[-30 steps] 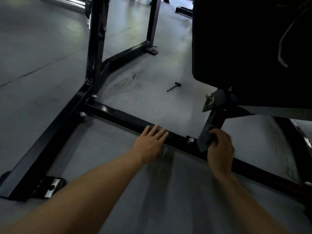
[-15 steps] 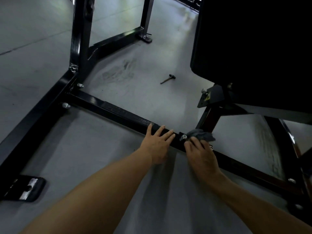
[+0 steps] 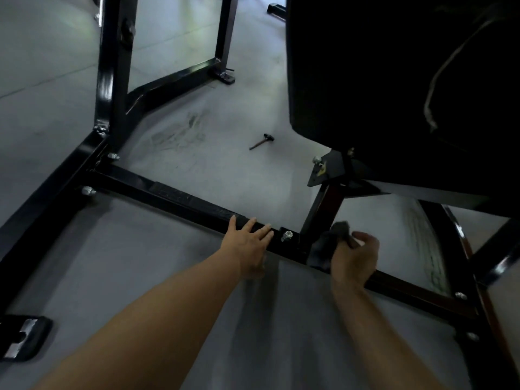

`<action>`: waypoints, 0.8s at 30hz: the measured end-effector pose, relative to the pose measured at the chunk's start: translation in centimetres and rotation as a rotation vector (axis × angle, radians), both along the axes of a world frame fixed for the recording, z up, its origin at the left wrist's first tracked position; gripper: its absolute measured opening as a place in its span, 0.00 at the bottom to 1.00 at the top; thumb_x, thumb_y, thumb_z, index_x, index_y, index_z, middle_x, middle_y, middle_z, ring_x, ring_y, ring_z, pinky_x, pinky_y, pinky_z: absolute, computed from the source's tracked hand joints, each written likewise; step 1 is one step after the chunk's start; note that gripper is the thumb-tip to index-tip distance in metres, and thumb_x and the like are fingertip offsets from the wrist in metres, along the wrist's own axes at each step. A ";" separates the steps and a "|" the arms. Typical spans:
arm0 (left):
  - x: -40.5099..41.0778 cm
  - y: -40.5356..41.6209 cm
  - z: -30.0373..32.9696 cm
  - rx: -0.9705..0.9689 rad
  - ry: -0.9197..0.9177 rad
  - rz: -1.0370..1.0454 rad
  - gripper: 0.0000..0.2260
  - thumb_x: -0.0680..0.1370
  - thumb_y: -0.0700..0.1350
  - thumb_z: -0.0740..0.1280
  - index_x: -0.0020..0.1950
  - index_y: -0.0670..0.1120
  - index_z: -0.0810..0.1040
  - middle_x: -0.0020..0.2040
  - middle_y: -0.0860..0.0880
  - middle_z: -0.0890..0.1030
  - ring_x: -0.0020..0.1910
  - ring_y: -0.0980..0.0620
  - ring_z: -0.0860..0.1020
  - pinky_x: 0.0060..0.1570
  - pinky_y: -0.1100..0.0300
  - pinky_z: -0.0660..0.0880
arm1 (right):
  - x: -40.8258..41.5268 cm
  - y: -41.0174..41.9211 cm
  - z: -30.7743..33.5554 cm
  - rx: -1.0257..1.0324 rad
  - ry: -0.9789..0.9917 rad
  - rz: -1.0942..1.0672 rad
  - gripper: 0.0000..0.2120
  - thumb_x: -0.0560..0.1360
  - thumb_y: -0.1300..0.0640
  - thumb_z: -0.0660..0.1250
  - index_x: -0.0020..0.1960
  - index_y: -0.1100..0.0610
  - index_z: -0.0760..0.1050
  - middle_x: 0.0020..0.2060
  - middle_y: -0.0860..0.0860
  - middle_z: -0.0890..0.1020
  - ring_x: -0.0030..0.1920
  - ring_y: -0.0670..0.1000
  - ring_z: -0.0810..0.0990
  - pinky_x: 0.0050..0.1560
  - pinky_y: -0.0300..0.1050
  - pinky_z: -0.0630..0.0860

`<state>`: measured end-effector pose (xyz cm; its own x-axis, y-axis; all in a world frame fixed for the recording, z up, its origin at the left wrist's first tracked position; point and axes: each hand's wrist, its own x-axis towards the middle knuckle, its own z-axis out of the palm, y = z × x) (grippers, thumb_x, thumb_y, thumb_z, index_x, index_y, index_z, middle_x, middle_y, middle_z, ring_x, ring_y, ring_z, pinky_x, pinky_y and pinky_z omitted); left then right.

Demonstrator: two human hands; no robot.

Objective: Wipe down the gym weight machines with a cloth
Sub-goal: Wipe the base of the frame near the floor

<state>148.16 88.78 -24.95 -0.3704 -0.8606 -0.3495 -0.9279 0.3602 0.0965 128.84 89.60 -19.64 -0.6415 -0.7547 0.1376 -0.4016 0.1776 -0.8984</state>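
Lower centre of the frame: two bare forearms reach toward a black steel crossbar (image 3: 180, 197) lying low over the floor (image 3: 146, 277). The left hand (image 3: 249, 243) rests flat on the bar, fingers straight and spread, bracing. The right hand (image 3: 355, 258), lower right of centre, has its grip pinching a dark, soft, crumpled cloth (image 3: 336, 235), bunched against the joint where a slanted strut (image 3: 323, 209) meets the bar. To wipe this joint well, the cloth should probably be pressed into the corner and drawn around the bolt head (image 3: 287, 235) just beside it, where grime would collect. The square tubing is glossy and painted; the bolts are bright metal. Mid-frame, the grey floor is smooth, matt and scuffed, with a small loose pin (image 3: 260, 141) on it. Upper right, a large black padded seat (image 3: 394, 80) overhangs; upper left, an upright post (image 3: 114, 66) rises.
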 end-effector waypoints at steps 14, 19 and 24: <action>0.2 -0.3 -0.2 0.001 0.025 0.008 0.36 0.82 0.55 0.57 0.84 0.51 0.41 0.83 0.53 0.40 0.82 0.44 0.39 0.75 0.30 0.42 | -0.3 -10.3 2.9 0.019 -0.211 -0.094 0.27 0.64 0.50 0.84 0.54 0.63 0.77 0.50 0.54 0.82 0.46 0.51 0.81 0.37 0.36 0.77; 0.1 -0.3 0.2 0.013 0.037 0.021 0.36 0.81 0.55 0.59 0.84 0.51 0.42 0.84 0.53 0.42 0.82 0.44 0.41 0.75 0.30 0.43 | -2.4 -9.5 2.9 0.055 -0.229 -0.043 0.19 0.67 0.52 0.83 0.51 0.58 0.79 0.46 0.54 0.84 0.42 0.50 0.83 0.36 0.39 0.78; -1.3 0.2 0.9 -0.024 -0.014 0.037 0.37 0.81 0.57 0.59 0.84 0.46 0.46 0.84 0.48 0.45 0.82 0.37 0.44 0.72 0.25 0.49 | -2.4 -4.9 1.1 0.024 0.177 0.137 0.13 0.79 0.59 0.70 0.62 0.58 0.74 0.49 0.54 0.82 0.44 0.51 0.80 0.43 0.45 0.78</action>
<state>146.91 88.93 -24.04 -0.3337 -0.8817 -0.3336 -0.9417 0.3281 0.0748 126.48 84.66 -18.51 -0.5006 -0.8374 0.2197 -0.5741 0.1312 -0.8082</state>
